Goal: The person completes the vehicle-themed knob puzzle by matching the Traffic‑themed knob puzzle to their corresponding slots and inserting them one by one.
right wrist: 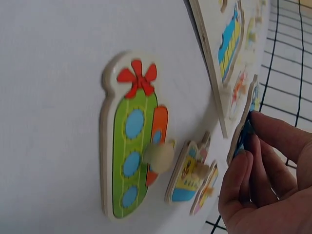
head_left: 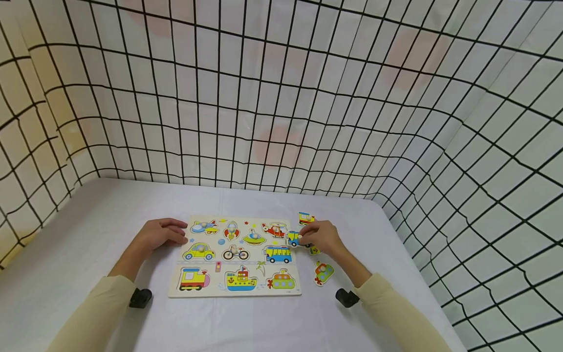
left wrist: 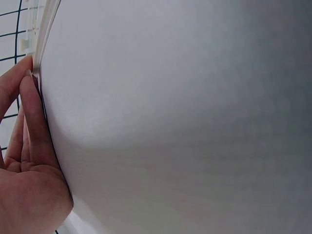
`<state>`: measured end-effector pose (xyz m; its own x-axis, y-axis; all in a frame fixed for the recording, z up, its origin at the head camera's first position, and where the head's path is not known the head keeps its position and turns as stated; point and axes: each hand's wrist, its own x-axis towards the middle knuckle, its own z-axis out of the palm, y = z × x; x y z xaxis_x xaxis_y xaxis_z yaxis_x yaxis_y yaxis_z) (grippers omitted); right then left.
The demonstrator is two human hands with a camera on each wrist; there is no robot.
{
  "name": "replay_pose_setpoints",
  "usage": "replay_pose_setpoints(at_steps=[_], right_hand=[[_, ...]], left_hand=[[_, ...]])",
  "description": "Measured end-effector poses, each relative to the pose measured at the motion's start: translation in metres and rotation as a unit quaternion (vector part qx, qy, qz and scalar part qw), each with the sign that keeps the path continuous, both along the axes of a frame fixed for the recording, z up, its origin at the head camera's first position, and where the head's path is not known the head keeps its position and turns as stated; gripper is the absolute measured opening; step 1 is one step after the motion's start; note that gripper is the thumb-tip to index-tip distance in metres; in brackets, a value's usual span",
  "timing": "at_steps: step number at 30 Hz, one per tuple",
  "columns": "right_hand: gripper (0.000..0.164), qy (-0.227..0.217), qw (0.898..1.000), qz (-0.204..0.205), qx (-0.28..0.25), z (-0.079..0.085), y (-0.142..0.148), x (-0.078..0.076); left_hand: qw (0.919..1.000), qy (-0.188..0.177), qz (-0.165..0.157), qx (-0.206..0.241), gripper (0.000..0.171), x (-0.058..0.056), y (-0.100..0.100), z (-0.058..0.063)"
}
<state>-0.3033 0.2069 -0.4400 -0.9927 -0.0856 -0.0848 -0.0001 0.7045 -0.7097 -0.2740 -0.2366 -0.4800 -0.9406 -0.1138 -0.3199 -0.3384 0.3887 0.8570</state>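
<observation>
My right hand (head_left: 323,237) pinches a blue bus puzzle piece (head_left: 292,238) between thumb and fingers, held at the right edge of the wooden puzzle board (head_left: 233,295). In the right wrist view, the bus piece (right wrist: 254,95) is tilted and seen mostly from its edge. My left hand (head_left: 158,233) touches the board's left edge with extended fingers; its thumb and fingertips (left wrist: 31,90) meet that edge in the left wrist view. The printed bus recess (head_left: 278,254) is on the board's right side, just below and left of the held piece.
Right of the board lie a submarine piece (right wrist: 131,161), a ship piece (right wrist: 183,183) and a train piece (head_left: 305,218), with knobs upward. Knobbed pieces such as the car (head_left: 199,252) and helicopter (head_left: 274,230) sit in the board. Black wire grid (head_left: 272,117) stands behind the white table.
</observation>
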Motion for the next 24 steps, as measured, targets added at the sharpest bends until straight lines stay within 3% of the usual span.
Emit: replay_pose_setpoints(at_steps=[6, 24], right_hand=[[0.014, -0.003, 0.999, 0.042, -0.004, -0.005, -0.012, 0.008], [0.015, -0.009, 0.994, 0.104, -0.021, -0.020, -0.039, 0.019]], left_hand=[[1.0000, -0.004, 0.001, 0.004, 0.061, -0.002, -0.001, -0.002], [1.0000, -0.001, 0.003, 0.010, 0.059, -0.003, -0.002, -0.005]])
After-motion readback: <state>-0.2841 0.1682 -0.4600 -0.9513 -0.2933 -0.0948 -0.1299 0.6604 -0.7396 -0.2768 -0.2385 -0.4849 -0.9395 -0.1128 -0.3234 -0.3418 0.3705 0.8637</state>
